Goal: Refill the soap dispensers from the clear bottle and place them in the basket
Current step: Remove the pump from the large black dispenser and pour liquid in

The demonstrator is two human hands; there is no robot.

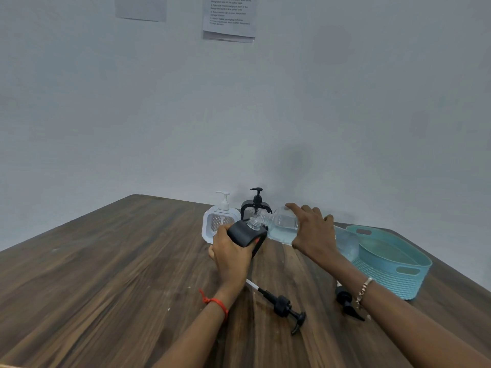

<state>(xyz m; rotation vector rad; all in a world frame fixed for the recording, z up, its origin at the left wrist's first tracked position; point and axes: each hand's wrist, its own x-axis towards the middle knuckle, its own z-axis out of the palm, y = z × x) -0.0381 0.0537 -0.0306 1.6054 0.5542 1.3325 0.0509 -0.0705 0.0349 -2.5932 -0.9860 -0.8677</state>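
Two bare forearms come in from the lower edge and angle toward each other, the left forearm point(196, 328) with a red thread point(216, 301) round its wrist and the right forearm point(398, 314) with a metal bracelet point(362, 289). The left grip point(231, 252) shows its back to the camera and wraps round a black dispenser point(243, 233), fingers curled over the far side and thumb low on the near side. The right grip point(314, 232) clasps a tilted clear bottle point(283, 224) from above, forefinger stretched out along it and the other fingers curled over it.
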